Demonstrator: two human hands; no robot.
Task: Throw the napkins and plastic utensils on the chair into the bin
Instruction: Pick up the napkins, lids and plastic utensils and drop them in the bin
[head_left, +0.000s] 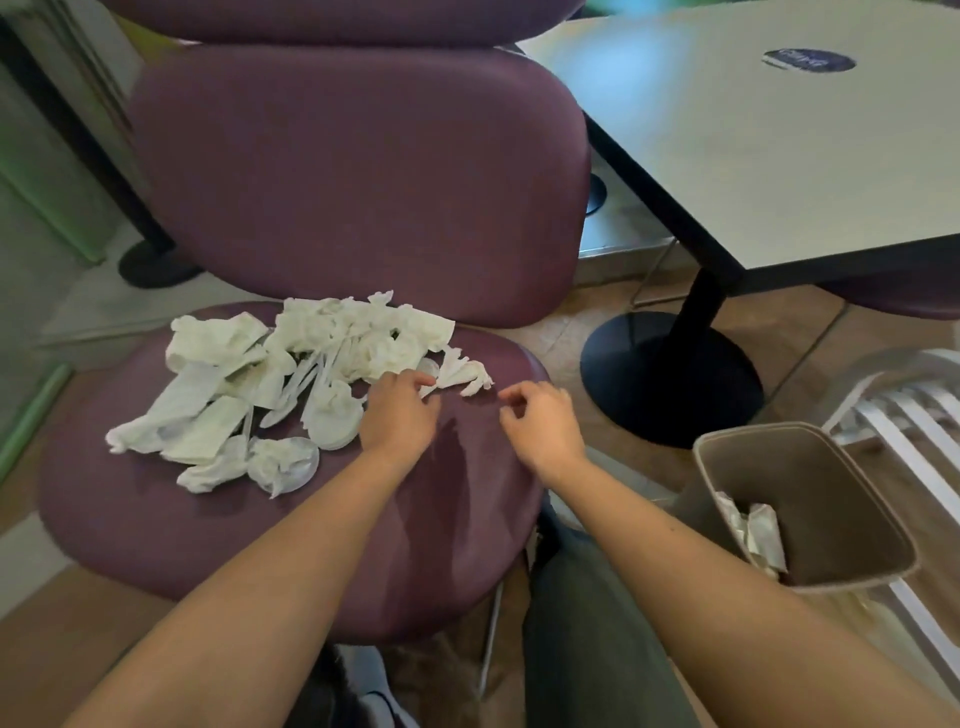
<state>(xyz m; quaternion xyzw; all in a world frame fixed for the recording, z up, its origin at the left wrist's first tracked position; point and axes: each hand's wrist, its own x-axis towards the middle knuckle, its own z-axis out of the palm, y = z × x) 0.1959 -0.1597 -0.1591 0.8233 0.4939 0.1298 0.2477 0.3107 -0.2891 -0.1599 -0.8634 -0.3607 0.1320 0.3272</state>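
Purple chair seat (156, 519) fills the middle of the frame, napkins (218, 364) and plastic utensils (311, 374) heaped toward its left. The left hand (400, 410) pinches a torn napkin scrap (462, 374), which stretches rightward; the right hand (540, 421) hovers nearby, loosely curled, holding nothing. Lower right, the bin (831, 467) holds crumpled paper.

soft, even indoor light; pale blue-white glare sits on the table (779, 156). faint shadows lie on the chair (291, 530) seat. wide-angle bending curves the edges, and the whole picture is slightly blurred.
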